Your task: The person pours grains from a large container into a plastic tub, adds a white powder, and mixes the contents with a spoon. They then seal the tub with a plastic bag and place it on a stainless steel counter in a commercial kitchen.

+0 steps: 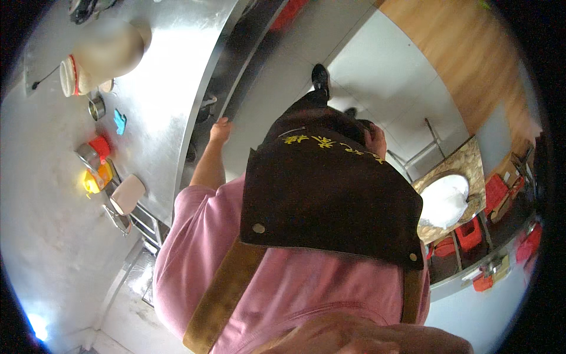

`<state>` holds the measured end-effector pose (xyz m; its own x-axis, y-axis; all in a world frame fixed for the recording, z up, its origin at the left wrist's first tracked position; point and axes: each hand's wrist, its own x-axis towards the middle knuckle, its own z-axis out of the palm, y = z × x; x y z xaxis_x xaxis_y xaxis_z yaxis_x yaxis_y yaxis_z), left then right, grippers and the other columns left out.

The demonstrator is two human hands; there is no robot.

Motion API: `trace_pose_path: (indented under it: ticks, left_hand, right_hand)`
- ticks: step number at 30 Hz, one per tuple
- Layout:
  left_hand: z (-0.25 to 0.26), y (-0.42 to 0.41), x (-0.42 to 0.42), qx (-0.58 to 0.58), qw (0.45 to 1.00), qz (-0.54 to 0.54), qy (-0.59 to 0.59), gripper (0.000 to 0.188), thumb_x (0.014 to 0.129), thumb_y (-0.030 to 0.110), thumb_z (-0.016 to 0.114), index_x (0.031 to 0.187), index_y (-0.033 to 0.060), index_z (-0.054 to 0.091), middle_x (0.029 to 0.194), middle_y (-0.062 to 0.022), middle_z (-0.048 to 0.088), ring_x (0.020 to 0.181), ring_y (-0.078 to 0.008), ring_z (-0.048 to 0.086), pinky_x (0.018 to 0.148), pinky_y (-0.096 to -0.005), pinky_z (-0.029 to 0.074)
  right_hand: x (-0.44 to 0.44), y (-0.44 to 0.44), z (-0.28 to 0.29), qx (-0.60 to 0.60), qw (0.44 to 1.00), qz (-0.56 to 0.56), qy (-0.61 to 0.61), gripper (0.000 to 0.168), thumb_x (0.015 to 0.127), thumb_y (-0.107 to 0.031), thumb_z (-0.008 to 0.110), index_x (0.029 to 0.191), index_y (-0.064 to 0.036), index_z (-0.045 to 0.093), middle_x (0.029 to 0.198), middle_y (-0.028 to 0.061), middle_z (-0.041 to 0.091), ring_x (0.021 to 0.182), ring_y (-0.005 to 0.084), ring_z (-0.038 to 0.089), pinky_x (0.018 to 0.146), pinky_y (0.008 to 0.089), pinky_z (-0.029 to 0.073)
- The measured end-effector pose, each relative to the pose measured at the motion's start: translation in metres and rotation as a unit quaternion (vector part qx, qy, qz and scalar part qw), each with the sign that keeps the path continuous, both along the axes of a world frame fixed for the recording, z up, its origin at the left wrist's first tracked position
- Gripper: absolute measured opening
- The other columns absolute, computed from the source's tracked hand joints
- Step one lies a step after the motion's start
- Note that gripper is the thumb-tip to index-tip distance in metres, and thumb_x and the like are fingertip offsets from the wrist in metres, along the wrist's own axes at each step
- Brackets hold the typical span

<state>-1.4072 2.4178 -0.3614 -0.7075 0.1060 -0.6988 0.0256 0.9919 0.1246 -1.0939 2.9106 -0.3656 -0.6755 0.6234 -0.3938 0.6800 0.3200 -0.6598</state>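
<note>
My left hand [221, 129] hangs beside the stainless steel counter [172, 79], with its fingers curled near the edge of the lower shelf [234, 88]. Whether it touches that edge or holds anything is not clear. At the right side of my dark brown apron [329, 194] is my right hand [376, 139], partly hidden by the cloth. Its fingers bend around or against something dark, which I cannot make out. Yellow writing runs across the apron's front, over a pink shirt [203, 225]. One black shoe [320, 77] shows on the tiled floor [389, 66].
On the counter are a jar with a red band [73, 76], a metal pot [96, 108], a blue cloth-like item [120, 121], a red container [101, 148] and a yellow bottle [98, 178]. To the right, a stone-topped table [475, 161] bears a white basin [444, 199]; red containers [468, 234] sit beyond.
</note>
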Motion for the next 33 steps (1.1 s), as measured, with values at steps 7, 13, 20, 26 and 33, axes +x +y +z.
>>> trace_pose_path:
  ticks: [7, 13, 20, 26, 33]
  left_hand:
    - [-0.037, -0.092, 0.034, 0.010, 0.971, 0.233, 0.043, 0.030, 0.086, 0.026, 0.058, 0.100, 0.0002, 0.060, 0.084, -0.0115, 0.062, 0.079, -0.0252, 0.061, 0.067, -0.0344, 0.048]
    - [-0.067, -0.113, 0.009, 0.162, 0.798, 0.575, 0.086, 0.009, 0.087, 0.011, 0.060, 0.092, 0.0052, 0.057, 0.070, -0.0060, 0.056, 0.058, -0.0150, 0.055, 0.044, -0.0270, 0.044]
    - [-0.155, -0.128, -0.054, 0.235, 0.741, 0.604, 0.176, 0.023, 0.090, 0.029, 0.057, 0.099, 0.0085, 0.057, 0.091, -0.0091, 0.060, 0.073, -0.0188, 0.059, 0.059, -0.0348, 0.051]
    - [-0.205, -0.135, -0.106, 0.211, 0.752, 0.582, 0.225, 0.016, 0.088, 0.023, 0.060, 0.094, 0.0083, 0.058, 0.083, -0.0082, 0.058, 0.070, -0.0183, 0.056, 0.058, -0.0344, 0.047]
    - [-0.233, -0.232, -0.123, 0.251, 0.725, 0.622, 0.155, 0.010, 0.085, 0.016, 0.065, 0.089, 0.0081, 0.060, 0.073, -0.0072, 0.057, 0.066, -0.0176, 0.053, 0.056, -0.0339, 0.043]
  right_hand:
    - [0.005, -0.003, -0.040, 0.091, 0.986, 0.135, 0.030, 0.027, 0.085, -0.026, 0.064, 0.104, -0.007, 0.062, 0.099, 0.0172, 0.062, 0.090, 0.0340, 0.061, 0.078, 0.0423, 0.048]
    - [0.061, -0.035, -0.073, 0.005, 0.984, 0.090, -0.156, 0.025, 0.085, -0.022, 0.064, 0.103, -0.004, 0.062, 0.098, 0.0180, 0.062, 0.089, 0.0343, 0.061, 0.078, 0.0401, 0.049]
    - [0.188, -0.141, -0.100, -0.063, 0.982, 0.067, -0.166, 0.026, 0.086, -0.021, 0.064, 0.104, -0.002, 0.062, 0.099, 0.0174, 0.063, 0.090, 0.0313, 0.061, 0.080, 0.0381, 0.049]
    - [0.180, -0.199, -0.124, -0.108, 0.984, 0.017, -0.142, 0.024, 0.088, -0.020, 0.063, 0.103, -0.002, 0.062, 0.099, 0.0142, 0.064, 0.082, 0.0232, 0.064, 0.073, 0.0321, 0.051]
    - [0.166, -0.218, -0.124, -0.183, 0.963, 0.012, -0.198, 0.026, 0.088, -0.021, 0.062, 0.105, -0.002, 0.062, 0.098, 0.0140, 0.065, 0.086, 0.0225, 0.064, 0.075, 0.0328, 0.050]
